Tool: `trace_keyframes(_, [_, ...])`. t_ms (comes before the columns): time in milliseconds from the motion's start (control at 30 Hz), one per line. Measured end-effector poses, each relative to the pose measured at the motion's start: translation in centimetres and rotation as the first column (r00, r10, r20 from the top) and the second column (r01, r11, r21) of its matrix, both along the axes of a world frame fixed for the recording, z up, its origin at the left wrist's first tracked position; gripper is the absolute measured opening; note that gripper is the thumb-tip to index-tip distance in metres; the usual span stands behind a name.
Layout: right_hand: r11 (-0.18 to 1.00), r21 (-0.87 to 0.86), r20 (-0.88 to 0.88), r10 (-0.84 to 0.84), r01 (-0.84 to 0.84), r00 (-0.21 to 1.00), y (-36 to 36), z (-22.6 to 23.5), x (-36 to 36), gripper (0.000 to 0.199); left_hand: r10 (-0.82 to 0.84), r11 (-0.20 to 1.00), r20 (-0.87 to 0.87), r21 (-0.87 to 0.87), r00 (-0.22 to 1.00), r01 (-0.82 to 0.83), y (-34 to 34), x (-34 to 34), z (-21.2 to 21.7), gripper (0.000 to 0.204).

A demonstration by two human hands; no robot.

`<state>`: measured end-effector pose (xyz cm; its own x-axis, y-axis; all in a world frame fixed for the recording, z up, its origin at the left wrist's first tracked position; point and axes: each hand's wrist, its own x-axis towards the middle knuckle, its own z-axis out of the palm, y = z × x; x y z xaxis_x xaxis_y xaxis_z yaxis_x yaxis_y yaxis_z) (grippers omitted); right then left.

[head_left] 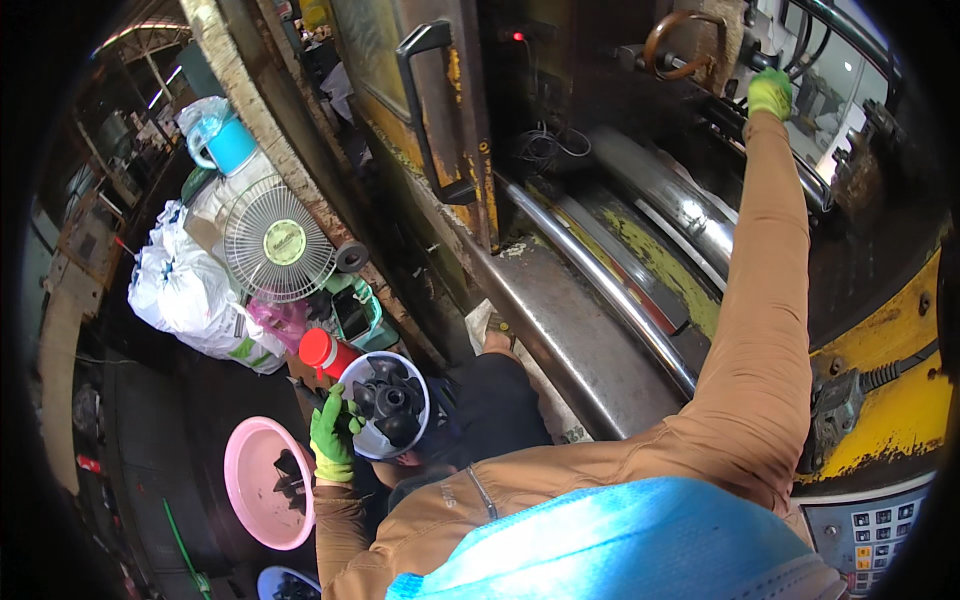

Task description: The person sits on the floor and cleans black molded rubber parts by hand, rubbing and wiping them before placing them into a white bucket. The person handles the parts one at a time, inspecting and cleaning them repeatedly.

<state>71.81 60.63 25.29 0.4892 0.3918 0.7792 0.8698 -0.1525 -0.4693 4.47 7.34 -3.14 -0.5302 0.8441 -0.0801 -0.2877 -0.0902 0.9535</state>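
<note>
My left hand [332,437], in a green glove, is at the left rim of a white bucket [427,405] with its fingers curled. A dark piece shows between the fingers, too hidden to name. Inside the bucket lie several black, rounded, rubber-like parts [392,402]. My right arm stretches far up to the right. There my right hand [770,95], gloved in yellow-green, is closed at a dark handle [764,61] on the machine. Most of its grip is hidden by the glove.
Left of the bucket are a pink basin [238,480] with black pieces and a red-lidded container [322,350]. A fan [284,242], white bags [180,290] and a blue jug [228,146] stand behind. Ahead are machine rollers [665,190], a sliding door [440,110] and a brown handwheel [655,50].
</note>
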Motion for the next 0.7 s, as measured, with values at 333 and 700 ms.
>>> trace_keyframes(333, [0.509,0.668,0.207,0.575,-0.544,0.792,-15.3,5.4,-17.0,0.029,-0.182,0.983,0.160,0.019,0.970,0.181,2.9,3.7,5.3,0.020])
trace_keyframes(700, [0.058,-0.611,0.762,0.313,-0.789,-0.567,-38.6,-7.4,-47.2,0.041,-0.142,0.939,0.289,0.342,0.947,0.036,0.4,5.7,10.0,0.022])
